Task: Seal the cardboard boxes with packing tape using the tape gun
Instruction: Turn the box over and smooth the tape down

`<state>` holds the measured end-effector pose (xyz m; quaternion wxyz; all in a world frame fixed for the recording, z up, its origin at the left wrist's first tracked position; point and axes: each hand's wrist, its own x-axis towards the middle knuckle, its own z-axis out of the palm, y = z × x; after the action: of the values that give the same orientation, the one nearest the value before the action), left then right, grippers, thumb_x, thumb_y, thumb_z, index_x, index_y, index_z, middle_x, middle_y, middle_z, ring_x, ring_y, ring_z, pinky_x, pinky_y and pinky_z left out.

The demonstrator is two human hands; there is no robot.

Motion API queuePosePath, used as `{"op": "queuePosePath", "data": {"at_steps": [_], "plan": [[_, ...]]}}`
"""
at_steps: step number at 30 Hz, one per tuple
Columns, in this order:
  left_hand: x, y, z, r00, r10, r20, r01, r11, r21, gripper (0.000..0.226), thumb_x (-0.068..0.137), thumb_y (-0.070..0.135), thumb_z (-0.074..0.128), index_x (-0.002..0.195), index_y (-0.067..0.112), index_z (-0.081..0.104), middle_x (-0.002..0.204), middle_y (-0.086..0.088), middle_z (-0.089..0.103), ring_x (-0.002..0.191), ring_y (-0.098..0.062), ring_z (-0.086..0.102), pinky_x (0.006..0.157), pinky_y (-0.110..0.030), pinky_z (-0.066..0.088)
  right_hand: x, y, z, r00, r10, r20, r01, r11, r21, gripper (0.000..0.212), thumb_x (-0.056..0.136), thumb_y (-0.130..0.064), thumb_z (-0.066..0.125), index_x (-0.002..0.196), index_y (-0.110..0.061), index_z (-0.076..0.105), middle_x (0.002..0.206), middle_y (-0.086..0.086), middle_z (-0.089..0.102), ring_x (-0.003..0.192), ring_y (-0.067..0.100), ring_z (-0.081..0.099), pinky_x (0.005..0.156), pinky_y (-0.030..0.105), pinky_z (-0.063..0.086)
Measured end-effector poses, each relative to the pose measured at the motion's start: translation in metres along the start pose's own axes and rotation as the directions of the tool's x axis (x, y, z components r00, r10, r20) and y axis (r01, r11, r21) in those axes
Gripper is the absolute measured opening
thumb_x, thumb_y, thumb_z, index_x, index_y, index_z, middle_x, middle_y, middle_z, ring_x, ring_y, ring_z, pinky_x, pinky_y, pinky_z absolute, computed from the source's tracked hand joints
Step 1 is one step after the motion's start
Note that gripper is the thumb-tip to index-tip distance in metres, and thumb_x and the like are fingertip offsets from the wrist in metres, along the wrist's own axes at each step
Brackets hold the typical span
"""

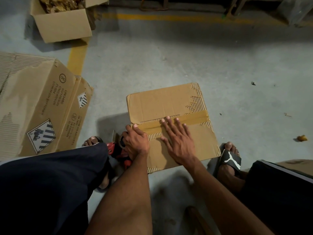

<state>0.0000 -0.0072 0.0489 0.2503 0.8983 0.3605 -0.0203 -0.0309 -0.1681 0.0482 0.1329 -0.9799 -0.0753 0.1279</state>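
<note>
My right hand [177,141] lies flat, fingers spread; my left hand [136,143] is curled, thumb stretched forward.

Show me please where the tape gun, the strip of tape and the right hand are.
tape gun [118,150]: head view, on its red body beside the box.
strip of tape [194,118]: head view, on its right part, across the box top.
right hand [177,141]: head view, on the back of the hand.

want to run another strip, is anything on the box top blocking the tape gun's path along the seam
Only the hands. The right hand lies flat on the tape mid-seam, and the left hand holds the tape gun at the box edge. Nothing else visible sits on the top.
</note>
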Motion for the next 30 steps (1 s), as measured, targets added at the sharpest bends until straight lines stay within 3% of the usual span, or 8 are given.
{"op": "queuePosePath", "data": {"at_steps": [4, 6, 8, 12, 14, 18, 24, 30], "plan": [[0.000, 0.001, 0.001, 1.000, 0.009, -0.001, -0.009, 1.000, 0.003, 0.034, 0.106, 0.037, 0.036, 0.120, 0.010, 0.051, 0.112, -0.020, 0.058, 0.099, -0.038, 0.059, 0.066, -0.038, 0.033, -0.003, 0.010, 0.000, 0.969, 0.240, -0.064, -0.237, 0.970, 0.044, 0.068, 0.106, -0.064, 0.010, 0.164, -0.033, -0.010, 0.171, -0.009, -0.015, 0.157, 0.019, -0.017, 0.128, 0.051, -0.004], [0.001, 0.000, 0.001, 1.000, 0.010, -0.009, -0.009, 1.000, 0.011, 0.033, 0.106, 0.036, 0.036, 0.119, 0.010, 0.051, 0.111, -0.020, 0.059, 0.099, -0.038, 0.060, 0.067, -0.037, 0.034, -0.006, 0.002, 0.005, 0.989, 0.146, -0.038, -0.145, 0.989, 0.027, 0.072, 0.104, -0.068, 0.012, 0.163, -0.034, -0.013, 0.171, -0.009, -0.018, 0.157, 0.020, -0.020, 0.127, 0.049, -0.010], [0.001, -0.001, 0.001, 1.000, 0.010, -0.010, -0.010, 1.000, 0.004, 0.034, 0.106, 0.036, 0.036, 0.119, 0.009, 0.051, 0.111, -0.021, 0.059, 0.100, -0.039, 0.059, 0.067, -0.037, 0.033, -0.007, 0.014, 0.002, 0.999, 0.031, -0.020, -0.031, 0.999, 0.015, 0.069, 0.105, -0.066, 0.011, 0.163, -0.036, -0.011, 0.171, -0.012, -0.014, 0.157, 0.016, -0.017, 0.129, 0.049, 0.000], [0.002, 0.001, 0.002, 1.000, 0.007, -0.013, -0.007, 1.000, -0.015, 0.035, 0.106, 0.037, 0.036, 0.118, 0.009, 0.052, 0.112, -0.021, 0.059, 0.100, -0.040, 0.059, 0.068, -0.037, 0.032, -0.008, 0.028, -0.001, 0.971, 0.223, -0.088, -0.222, 0.975, 0.022, 0.068, 0.107, -0.062, 0.011, 0.164, -0.032, -0.009, 0.171, -0.010, -0.012, 0.158, 0.015, -0.015, 0.129, 0.049, 0.000], [0.002, 0.000, 0.002, 1.000, 0.005, -0.015, -0.005, 1.000, -0.002, 0.035, 0.106, 0.037, 0.036, 0.119, 0.009, 0.052, 0.112, -0.021, 0.059, 0.101, -0.040, 0.059, 0.067, -0.038, 0.031, -0.009, 0.027, 0.001, 0.977, 0.203, -0.067, -0.202, 0.979, 0.014, 0.073, 0.105, -0.066, 0.012, 0.164, -0.030, -0.011, 0.171, -0.008, -0.015, 0.157, 0.017, -0.018, 0.128, 0.047, -0.008], [0.001, 0.000, 0.002, 1.000, 0.015, -0.002, -0.015, 1.000, 0.006, 0.037, 0.107, 0.037, 0.034, 0.123, 0.009, 0.052, 0.115, -0.021, 0.059, 0.103, -0.039, 0.058, 0.068, -0.038, 0.031, -0.011, 0.053, -0.010, 0.980, 0.179, -0.085, -0.179, 0.984, 0.002, 0.072, 0.105, -0.065, 0.008, 0.164, -0.028, -0.009, 0.172, -0.006, -0.010, 0.158, 0.013, -0.012, 0.130, 0.045, 0.004], [0.000, -0.002, 0.002, 1.000, 0.009, -0.002, -0.009, 1.000, 0.003, 0.039, 0.107, 0.040, 0.032, 0.125, 0.010, 0.050, 0.116, -0.020, 0.058, 0.102, -0.037, 0.058, 0.068, -0.038, 0.031, -0.011, 0.068, -0.016, 0.984, 0.141, -0.109, -0.138, 0.990, 0.029, 0.078, 0.104, -0.070, 0.014, 0.165, -0.026, -0.007, 0.172, -0.007, -0.010, 0.158, 0.011, -0.012, 0.130, 0.042, 0.002], [0.003, -0.005, 0.007, 1.000, 0.020, 0.000, -0.020, 0.999, 0.026, 0.039, 0.107, 0.040, 0.031, 0.125, 0.010, 0.049, 0.116, -0.020, 0.057, 0.102, -0.037, 0.058, 0.069, -0.037, 0.033, -0.008, 0.067, -0.015, 0.934, 0.319, -0.162, -0.309, 0.947, 0.087, 0.087, 0.102, -0.073, 0.018, 0.164, -0.019, -0.010, 0.172, 0.000, -0.015, 0.158, 0.016, -0.015, 0.130, 0.046, 0.000]]}}
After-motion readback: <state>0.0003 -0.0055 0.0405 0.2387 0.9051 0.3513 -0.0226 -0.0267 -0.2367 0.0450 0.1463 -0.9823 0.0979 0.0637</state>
